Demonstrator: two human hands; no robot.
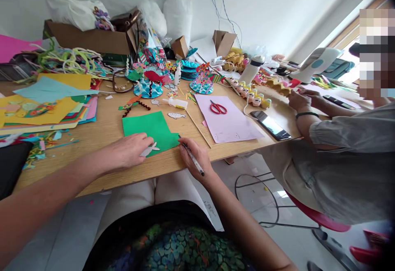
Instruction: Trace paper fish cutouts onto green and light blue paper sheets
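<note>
A green paper sheet (154, 128) lies near the front edge of the wooden table (108, 127). My left hand (131, 151) rests on the sheet's near corner, its fingers pressing down a small grey paper fish cutout (151, 149). My right hand (195, 156) is closed around a pen (193, 158), its tip touching the green sheet's right edge. A second grey fish cutout (177, 115) lies just beyond the sheet, next to a glue bottle (176, 103).
A pink sheet (231, 125) with red scissors (218, 107) lies to the right, beside a phone (270, 125) and a thin wooden stick (198, 128). Coloured paper stacks (46, 106) fill the left. Craft pieces and a cardboard box (89, 38) crowd the back. Another person (339, 156) sits at right.
</note>
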